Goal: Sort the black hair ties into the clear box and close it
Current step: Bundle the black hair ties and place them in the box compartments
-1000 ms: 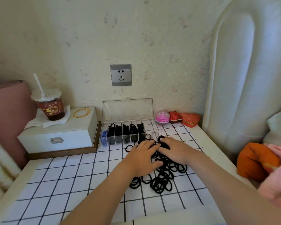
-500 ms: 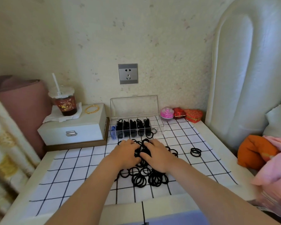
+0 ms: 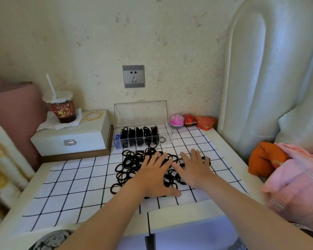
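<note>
Our hands, bunched earlier, are spreading apart: left hand (image 3: 155,175) and right hand (image 3: 194,168) are pressing flat on the ties (image 3: 128,162) atop checked cloth (image 3: 70,179). The clear box (image 3: 165,136) is standing open behind, beside a white case (image 3: 70,139).

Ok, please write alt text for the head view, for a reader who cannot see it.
The left hand and right hand lie flat on a pile of black elastic hair ties on a white checked cloth, before an open clear plastic box.
</note>
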